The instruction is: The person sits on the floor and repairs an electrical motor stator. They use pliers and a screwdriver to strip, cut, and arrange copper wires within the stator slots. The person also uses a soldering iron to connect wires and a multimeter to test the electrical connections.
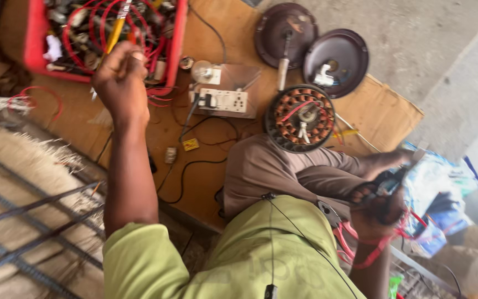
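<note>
While the left hand [120,77] closes on a yellow-handled tool [115,34] above the red tray [33,39], upper left, the right hand [380,207] clamps dark pliers [394,177] and limp red wire [360,243], lower right; light, best held by handles.

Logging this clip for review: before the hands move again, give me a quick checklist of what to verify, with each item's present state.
1. Left hand grips yellow-handled tool over red crate: ok.
2. Right hand holds dark tool with red wires: ok.
3. Tool's type: cannot tell, blurred.
4. Copper-wound motor stator lies flat on cardboard sheet: ok.
5. Both dark round covers off: ok.
6. Socket board powered: cannot tell.
</note>
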